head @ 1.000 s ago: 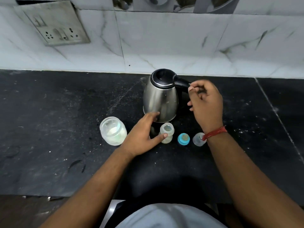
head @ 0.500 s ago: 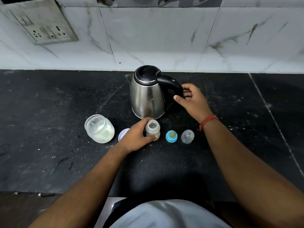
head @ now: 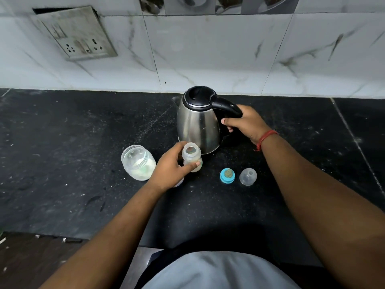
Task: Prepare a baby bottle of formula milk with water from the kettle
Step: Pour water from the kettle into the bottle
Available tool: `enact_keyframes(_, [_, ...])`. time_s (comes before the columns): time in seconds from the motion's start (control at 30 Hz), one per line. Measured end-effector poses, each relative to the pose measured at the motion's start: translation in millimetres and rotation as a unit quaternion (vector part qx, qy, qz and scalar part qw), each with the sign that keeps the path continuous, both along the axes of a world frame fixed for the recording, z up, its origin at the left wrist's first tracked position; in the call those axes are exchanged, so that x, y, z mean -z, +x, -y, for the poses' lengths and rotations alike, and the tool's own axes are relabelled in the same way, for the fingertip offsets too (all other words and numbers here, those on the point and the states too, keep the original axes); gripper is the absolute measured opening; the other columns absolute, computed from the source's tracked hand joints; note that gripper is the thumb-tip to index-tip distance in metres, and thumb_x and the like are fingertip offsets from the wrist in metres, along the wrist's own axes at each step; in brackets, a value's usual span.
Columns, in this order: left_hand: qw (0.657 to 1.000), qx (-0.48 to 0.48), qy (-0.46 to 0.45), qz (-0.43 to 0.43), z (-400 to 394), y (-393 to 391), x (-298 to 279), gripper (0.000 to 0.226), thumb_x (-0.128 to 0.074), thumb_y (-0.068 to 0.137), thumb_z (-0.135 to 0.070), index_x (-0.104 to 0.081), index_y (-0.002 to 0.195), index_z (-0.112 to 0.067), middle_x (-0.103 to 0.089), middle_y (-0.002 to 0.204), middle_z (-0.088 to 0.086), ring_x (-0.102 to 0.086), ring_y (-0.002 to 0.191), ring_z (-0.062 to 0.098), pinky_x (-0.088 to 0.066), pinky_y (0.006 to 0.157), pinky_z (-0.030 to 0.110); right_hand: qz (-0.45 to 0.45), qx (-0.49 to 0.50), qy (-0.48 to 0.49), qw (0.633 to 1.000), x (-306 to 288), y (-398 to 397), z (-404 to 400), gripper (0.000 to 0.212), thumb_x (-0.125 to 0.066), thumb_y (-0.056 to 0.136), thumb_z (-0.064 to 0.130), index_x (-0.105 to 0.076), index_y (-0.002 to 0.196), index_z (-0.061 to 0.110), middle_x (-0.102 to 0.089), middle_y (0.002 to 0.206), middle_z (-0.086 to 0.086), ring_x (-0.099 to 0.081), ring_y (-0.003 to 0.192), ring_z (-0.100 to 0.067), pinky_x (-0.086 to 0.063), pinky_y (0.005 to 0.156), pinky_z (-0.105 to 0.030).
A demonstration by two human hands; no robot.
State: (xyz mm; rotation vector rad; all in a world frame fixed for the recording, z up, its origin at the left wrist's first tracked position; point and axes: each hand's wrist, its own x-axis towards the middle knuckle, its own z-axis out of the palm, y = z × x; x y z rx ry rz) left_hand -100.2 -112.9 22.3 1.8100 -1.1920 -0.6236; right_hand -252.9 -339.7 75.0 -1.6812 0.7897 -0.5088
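The open bottle point(head: 191, 157) stands on the bench point(head: 62, 142), just in front of the kettle point(head: 199, 122), with the left grip point(head: 169, 170) curled round its lower half. The right grip point(head: 246, 124) wraps the kettle's handle point(head: 226, 106). Judged from this, pouring comes next: lift the kettle, swing its far-side spout over the narrow mouth, tip slowly, steady the bottle. Water level in the kettle is hidden. Whether the bottle already holds powder is unclear. The jar point(head: 138, 162) beside the left grip holds something white.
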Motion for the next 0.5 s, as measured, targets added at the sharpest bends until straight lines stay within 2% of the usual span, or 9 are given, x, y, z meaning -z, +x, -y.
enact_keyframes(0.07, [1.000, -0.010, -0.015, -0.006, -2.3, 3.7, -5.2, 0.047, -0.083, 0.084, -0.029, -0.059, 0.125, -0.034, -0.068, 0.119, -0.020, -0.064, 0.111, -0.001, -0.052, 0.099, 0.028, -0.013, -0.014, 0.004, 1.000, -2.3, -0.1, 0.1, 0.012, -0.072, 0.087, -0.002, -0.065, 0.093, 0.006, -0.057, 0.066, -0.006, -0.054, 0.053, -0.011, -0.050, 0.056, -0.025])
enact_keyframes(0.17, [0.999, -0.019, -0.031, -0.017, -5.2, 8.9, -12.1, 0.046, -0.083, 0.085, -0.030, -0.060, 0.124, -0.033, -0.068, 0.118, -0.021, -0.065, 0.113, 0.003, -0.054, 0.100, 0.034, -0.012, -0.011, 0.007, 1.000, 0.0, -1.0, -0.8, 0.012, -0.072, 0.084, -0.002, -0.066, 0.093, 0.001, -0.054, 0.066, -0.011, -0.051, 0.053, -0.017, -0.046, 0.054, -0.027])
enact_keyframes(0.3, [0.999, -0.026, -0.043, -0.018, -8.9, 14.8, -21.5, 0.045, -0.083, 0.086, -0.025, -0.061, 0.125, -0.027, -0.068, 0.117, -0.018, -0.066, 0.110, 0.004, -0.055, 0.099, 0.036, 0.025, 0.049, 0.015, 0.998, 4.9, 3.1, -12.0, 0.018, -0.070, 0.076, -0.008, -0.063, 0.079, 0.008, -0.052, 0.060, -0.004, -0.047, 0.046, -0.014, -0.040, 0.047, -0.027])
enact_keyframes(0.4, [0.998, -0.032, -0.060, -0.015, -11.4, 21.1, -29.9, 0.045, -0.083, 0.085, -0.025, -0.061, 0.124, -0.025, -0.069, 0.117, -0.014, -0.067, 0.109, 0.007, -0.055, 0.098, 0.038, 0.059, 0.094, 0.030, 0.993, 6.3, 6.7, -21.5, 0.016, -0.067, 0.065, -0.001, -0.064, 0.076, 0.009, -0.050, 0.062, -0.010, -0.045, 0.046, -0.014, -0.037, 0.044, -0.025])
enact_keyframes(0.5, [0.996, -0.039, -0.075, -0.007, -13.7, 27.3, -39.9, 0.045, -0.082, 0.085, -0.027, -0.059, 0.123, -0.029, -0.069, 0.116, -0.014, -0.067, 0.108, 0.007, -0.056, 0.097, 0.037, 0.078, 0.133, 0.042, 0.987, 7.1, 10.5, -33.4, 0.018, -0.063, 0.062, -0.005, -0.064, 0.073, 0.010, -0.050, 0.061, -0.010, -0.044, 0.048, -0.015, -0.034, 0.044, -0.024])
